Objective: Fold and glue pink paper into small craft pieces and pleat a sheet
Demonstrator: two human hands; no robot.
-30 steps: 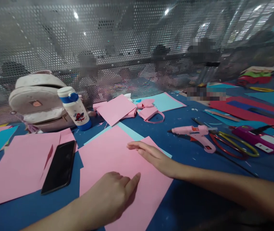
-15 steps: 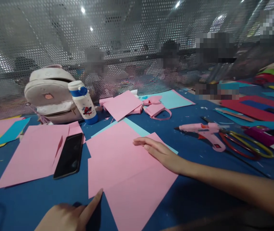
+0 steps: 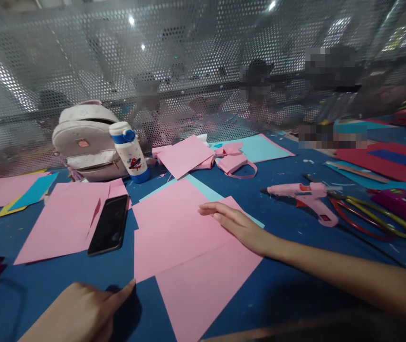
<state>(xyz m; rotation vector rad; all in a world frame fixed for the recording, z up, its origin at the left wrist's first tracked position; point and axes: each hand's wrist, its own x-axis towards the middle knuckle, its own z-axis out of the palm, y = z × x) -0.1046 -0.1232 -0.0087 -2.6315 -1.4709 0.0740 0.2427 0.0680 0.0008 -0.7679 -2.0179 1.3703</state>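
Observation:
My right hand lies flat, fingers stretched out, on overlapping pink paper sheets. My left hand points with its index finger, whose tip touches the lower left corner of the upper pink sheet. Its other fingers are curled under and partly hidden; I see nothing held. Beneath the upper sheet another pink sheet sticks out toward me. A light blue sheet shows behind the stack. To the left, a black phone rests partly on another pink sheet.
At the back stand a white backpack and a drink bottle before a perforated metal screen. A folded pink paper bag lies mid-table. To the right are a pink glue gun, scissors and a purple tool.
My left index fingertip has moved left along the upper pink sheet's lower edge to its corner. My right hand stays flat on the paper. The view has shifted slightly left.

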